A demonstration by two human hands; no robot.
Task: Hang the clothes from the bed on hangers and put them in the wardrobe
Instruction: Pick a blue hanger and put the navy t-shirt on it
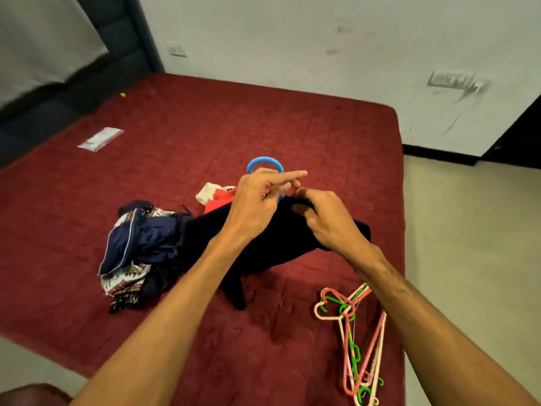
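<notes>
A dark navy garment [281,244] hangs above the red bed [205,136] on a blue hanger [263,162] whose hook rises behind my hands. My left hand [257,200] holds the hanger neck at the garment's collar, with the index finger stretched out to the right. My right hand [325,218] pinches the dark fabric at the collar. To the left lies a pile of clothes [137,247] in blue and patterned cloth. A red and white piece [216,197] lies behind the garment.
A bundle of pink, white and green hangers [357,341] lies on the bed's right front part. A flat plastic packet [99,139] rests at the far left of the bed. Pale floor [468,244] runs along the right of the bed, a wall behind.
</notes>
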